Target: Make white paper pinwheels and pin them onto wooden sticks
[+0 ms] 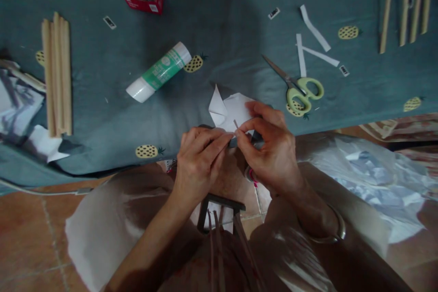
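A folded white paper piece (236, 107) with a pointed flap lies at the table's near edge, partly covered by my hands. My left hand (201, 153) is closed, its thumb and forefinger pinching at the paper's near edge; the exact grip is partly hidden. Fingertip to fingertip with it, my right hand (272, 143) pinches a small thin strip (236, 123) between thumb and forefinger. Other fingers of the right hand rest against the paper's right side. Green-handled scissors (299, 91) lie to the right, blades apart. A glue stick (159, 72) with a green label lies to the left.
White paper strips (313, 27) lie beyond the scissors. A red box (150, 4) of small metal pieces stands farther back. Wooden sticks (58, 77) are bundled at left beside paper scraps (20, 100); more sticks (415, 9) lie at far right. A plastic bag (372, 182) hangs below the edge.
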Tool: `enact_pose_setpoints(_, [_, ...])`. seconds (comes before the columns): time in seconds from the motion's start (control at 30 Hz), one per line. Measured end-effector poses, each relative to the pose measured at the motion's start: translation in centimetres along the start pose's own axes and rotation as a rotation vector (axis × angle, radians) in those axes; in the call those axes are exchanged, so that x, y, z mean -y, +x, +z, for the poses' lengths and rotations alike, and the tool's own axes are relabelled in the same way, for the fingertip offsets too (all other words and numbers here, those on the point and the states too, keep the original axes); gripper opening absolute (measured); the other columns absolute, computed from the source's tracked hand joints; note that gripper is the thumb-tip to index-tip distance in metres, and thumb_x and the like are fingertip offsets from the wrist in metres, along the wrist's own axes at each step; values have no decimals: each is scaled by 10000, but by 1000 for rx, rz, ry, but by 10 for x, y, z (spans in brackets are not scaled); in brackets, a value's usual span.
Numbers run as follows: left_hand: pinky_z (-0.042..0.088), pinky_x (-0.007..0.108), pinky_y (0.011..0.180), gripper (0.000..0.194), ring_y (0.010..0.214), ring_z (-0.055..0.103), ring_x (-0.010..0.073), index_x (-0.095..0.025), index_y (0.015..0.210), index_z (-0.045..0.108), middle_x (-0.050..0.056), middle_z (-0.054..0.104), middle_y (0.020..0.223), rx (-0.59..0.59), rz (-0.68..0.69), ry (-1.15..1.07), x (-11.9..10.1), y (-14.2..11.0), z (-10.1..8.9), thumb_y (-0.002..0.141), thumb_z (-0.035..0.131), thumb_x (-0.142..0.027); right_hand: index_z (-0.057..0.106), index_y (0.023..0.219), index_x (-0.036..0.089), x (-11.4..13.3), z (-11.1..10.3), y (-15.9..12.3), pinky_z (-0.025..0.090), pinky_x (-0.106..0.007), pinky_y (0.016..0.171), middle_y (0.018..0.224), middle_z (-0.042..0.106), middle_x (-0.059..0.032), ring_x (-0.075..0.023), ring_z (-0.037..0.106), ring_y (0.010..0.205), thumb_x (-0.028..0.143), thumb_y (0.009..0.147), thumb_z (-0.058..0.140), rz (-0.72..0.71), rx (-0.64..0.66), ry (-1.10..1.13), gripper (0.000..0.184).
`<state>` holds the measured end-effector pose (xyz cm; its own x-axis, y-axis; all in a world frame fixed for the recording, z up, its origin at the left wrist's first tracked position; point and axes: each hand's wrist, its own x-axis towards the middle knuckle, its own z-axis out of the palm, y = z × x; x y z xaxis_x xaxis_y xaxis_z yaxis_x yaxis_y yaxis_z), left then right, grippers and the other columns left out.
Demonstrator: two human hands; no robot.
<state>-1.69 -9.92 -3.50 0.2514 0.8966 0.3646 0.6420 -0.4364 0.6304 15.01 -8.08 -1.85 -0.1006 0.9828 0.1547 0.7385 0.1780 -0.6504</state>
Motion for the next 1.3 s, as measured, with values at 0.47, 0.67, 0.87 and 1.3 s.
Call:
enact_pose_setpoints(0.47, [489,340,783,174,895,637,191,-187,1066,712,52,733,940,11,-18,17,1,2,1,925,614,-163,664,801,261,-5,2,-2,533,-461,1001,1203,650,-27,-230,617,1121,177,837,651,-17,-48,32,92])
enact_pose_setpoints(0.67, [483,339,777,170,883,644,190,-178,1052,721,58,735,938,2,-38,20,0,3,2,925,610,-161,649,793,235,-5,0,-1,549,-471,975,1227,669,-90,-253,637,1120,199,855,651,-47,-34,-9,72])
enact_pose_setpoints(0.87, [480,330,761,161,861,646,183,-170,1040,720,58,735,925,-14,-27,43,-1,4,2,923,611,-155,654,808,252,-5,0,-2,552,-477,982,1218,667,-53,-245,638,1126,204,861,657,-36,-43,-1,72])
enact_pose_setpoints(1.3, [488,332,758,162,857,648,182,-173,1038,716,50,736,915,-7,-46,47,-1,5,2,928,599,-152,670,1019,256,-3,1,-5,514,-498,1010,1287,622,-88,-279,602,1159,164,918,558,-153,-46,-51,176])
